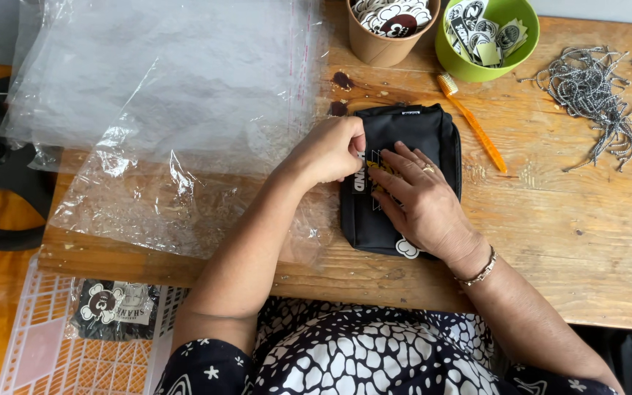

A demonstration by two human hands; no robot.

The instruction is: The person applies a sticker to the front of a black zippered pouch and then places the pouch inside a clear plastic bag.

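Observation:
A small black zip pouch [411,135] with printed patches lies flat on the wooden table [572,241]. My right hand [422,201] rests flat on top of it, fingers spread, a ring on one finger and a bracelet at the wrist. My left hand [327,150] is at the pouch's left edge, fingers curled and pinching something small there; what it pinches is hidden by the fingers. A round white sticker shape peeks out under my right palm at the pouch's lower edge.
Clear plastic bags [170,110] cover the table's left half. At the back stand a brown paper cup [389,29] and a green bowl [488,36], both holding stickers. An orange toothbrush [473,124] lies beside the pouch, a pile of grey cords [594,91] at right. A bagged black item [115,307] sits on a white crate.

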